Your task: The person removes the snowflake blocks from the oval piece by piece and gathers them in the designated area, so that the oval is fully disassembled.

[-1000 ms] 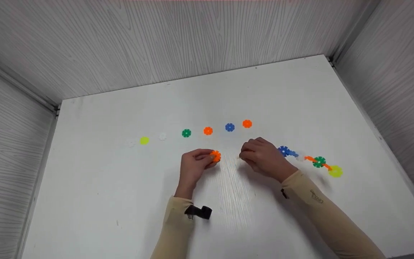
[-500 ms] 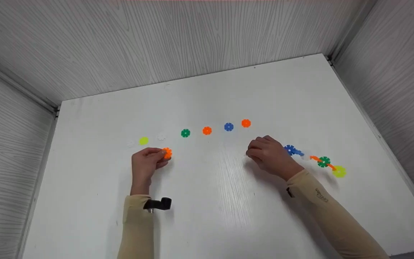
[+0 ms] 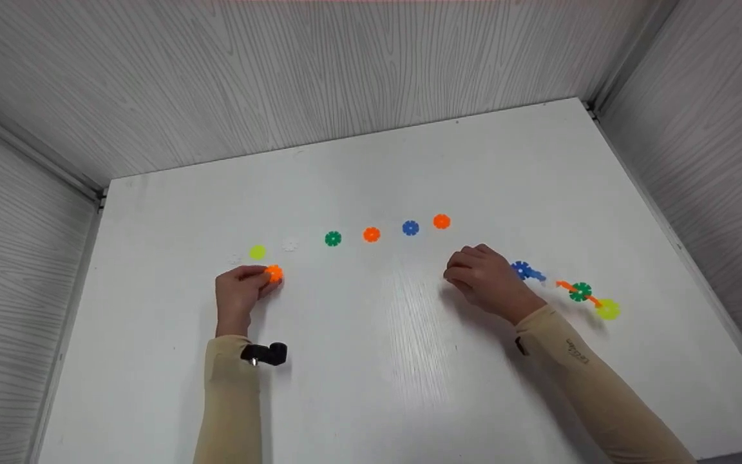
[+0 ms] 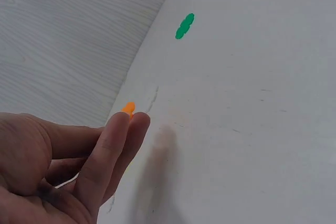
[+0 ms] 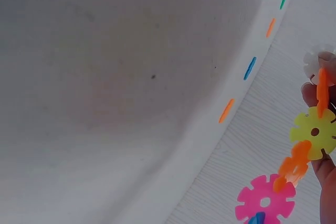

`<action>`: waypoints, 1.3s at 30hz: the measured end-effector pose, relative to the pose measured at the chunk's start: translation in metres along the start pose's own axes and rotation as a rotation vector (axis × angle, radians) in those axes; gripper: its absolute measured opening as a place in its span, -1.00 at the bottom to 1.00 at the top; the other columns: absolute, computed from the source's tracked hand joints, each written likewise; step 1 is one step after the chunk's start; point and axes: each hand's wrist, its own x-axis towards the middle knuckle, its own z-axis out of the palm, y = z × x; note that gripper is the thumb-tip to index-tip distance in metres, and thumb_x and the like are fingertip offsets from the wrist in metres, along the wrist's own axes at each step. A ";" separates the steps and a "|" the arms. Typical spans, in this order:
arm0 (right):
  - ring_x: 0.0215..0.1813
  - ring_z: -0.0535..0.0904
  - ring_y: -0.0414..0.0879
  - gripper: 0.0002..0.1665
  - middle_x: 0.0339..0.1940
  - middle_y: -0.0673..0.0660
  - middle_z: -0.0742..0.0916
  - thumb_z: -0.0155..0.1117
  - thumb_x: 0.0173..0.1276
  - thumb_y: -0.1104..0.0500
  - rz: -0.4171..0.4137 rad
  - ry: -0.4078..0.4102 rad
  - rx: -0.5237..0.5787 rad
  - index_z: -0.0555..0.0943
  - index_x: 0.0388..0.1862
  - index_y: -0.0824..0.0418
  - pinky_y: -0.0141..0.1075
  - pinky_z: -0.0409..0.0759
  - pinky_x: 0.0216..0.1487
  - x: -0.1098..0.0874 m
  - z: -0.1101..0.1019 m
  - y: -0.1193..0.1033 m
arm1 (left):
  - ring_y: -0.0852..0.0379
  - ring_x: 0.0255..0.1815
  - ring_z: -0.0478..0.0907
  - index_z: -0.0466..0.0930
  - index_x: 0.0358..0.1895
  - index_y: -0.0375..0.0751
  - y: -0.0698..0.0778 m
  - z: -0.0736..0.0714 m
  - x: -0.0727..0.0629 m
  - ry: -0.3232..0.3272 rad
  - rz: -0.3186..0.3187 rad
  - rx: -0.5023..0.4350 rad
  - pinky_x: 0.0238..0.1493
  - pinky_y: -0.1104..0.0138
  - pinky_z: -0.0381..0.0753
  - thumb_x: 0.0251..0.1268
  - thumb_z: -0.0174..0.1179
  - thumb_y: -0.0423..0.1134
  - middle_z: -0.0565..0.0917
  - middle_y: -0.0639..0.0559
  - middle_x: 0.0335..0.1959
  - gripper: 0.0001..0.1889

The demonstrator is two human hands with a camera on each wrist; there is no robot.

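My left hand (image 3: 239, 296) pinches an orange notched plastic disc (image 3: 274, 273) between thumb and fingers, at the left of the table. Just beyond it lie a yellow disc (image 3: 257, 252) and two clear white discs, one of them a clear disc (image 3: 290, 245) to its right. In the left wrist view only an edge of the held orange disc (image 4: 128, 108) shows behind the fingertips. My right hand (image 3: 487, 281) holds one end of a chain of interlocked discs (image 3: 580, 292) that trails rightward. The right wrist view shows white, orange, yellow (image 5: 315, 131) and pink discs in it.
Further right in the loose row lie a green disc (image 3: 333, 238), an orange disc (image 3: 371, 234), a blue disc (image 3: 411, 228) and another orange disc (image 3: 442, 222). Wood-grain panels stand along the back and both sides of the white table (image 3: 358, 386).
My left hand has moved left with the orange disc, from the middle of the table to near the yellow disc. My right hand and the chain have shifted slightly right.
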 end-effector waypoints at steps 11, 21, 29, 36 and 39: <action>-0.23 0.57 -0.03 -0.85 -0.30 0.08 0.67 0.42 0.15 0.44 0.025 -0.023 0.011 0.70 -0.38 0.23 -0.16 0.56 -0.18 -0.001 0.003 -0.001 | 0.07 -0.40 0.69 0.62 0.02 -0.43 -0.003 0.022 0.011 -0.016 0.035 0.176 -0.30 0.38 0.69 0.32 0.24 -0.44 0.65 -0.27 -0.13 -0.76; -0.23 0.57 -0.04 -0.86 -0.30 0.08 0.67 0.39 0.18 0.43 0.024 -0.024 0.007 0.70 -0.37 0.22 -0.18 0.55 -0.19 -0.002 0.005 0.001 | 0.07 -0.37 0.61 0.62 -0.06 -0.40 -0.005 0.028 0.016 -0.008 0.053 0.319 -0.30 0.41 0.68 0.36 0.21 -0.40 0.62 -0.23 -0.17 -0.83; -0.22 0.58 -0.02 -0.88 -0.30 0.08 0.68 0.42 0.17 0.42 0.011 -0.009 0.013 0.70 -0.38 0.23 -0.16 0.57 -0.21 -0.002 0.007 0.000 | 0.09 -0.38 0.62 0.61 -0.06 -0.40 -0.006 0.025 0.018 -0.005 0.044 0.377 -0.30 0.41 0.68 0.35 0.23 -0.38 0.60 -0.23 -0.17 -0.82; -0.23 0.58 -0.03 -0.89 -0.30 0.07 0.68 0.37 0.23 0.41 0.015 -0.008 0.015 0.70 -0.38 0.21 -0.17 0.55 -0.21 -0.001 0.006 0.001 | 0.08 -0.56 0.62 0.62 -0.08 -0.38 -0.003 0.041 0.001 0.034 0.178 0.458 -0.47 0.39 0.65 0.35 0.18 -0.35 0.61 -0.19 -0.29 -0.82; -0.24 0.57 -0.03 -0.88 -0.30 0.08 0.68 0.32 0.30 0.39 0.005 0.008 0.013 0.69 -0.39 0.21 -0.18 0.54 -0.23 0.001 0.006 0.001 | 0.07 -0.56 0.62 0.63 -0.08 -0.38 -0.001 0.058 -0.017 0.008 0.285 0.430 -0.48 0.37 0.64 0.37 0.17 -0.32 0.62 -0.16 -0.34 -0.80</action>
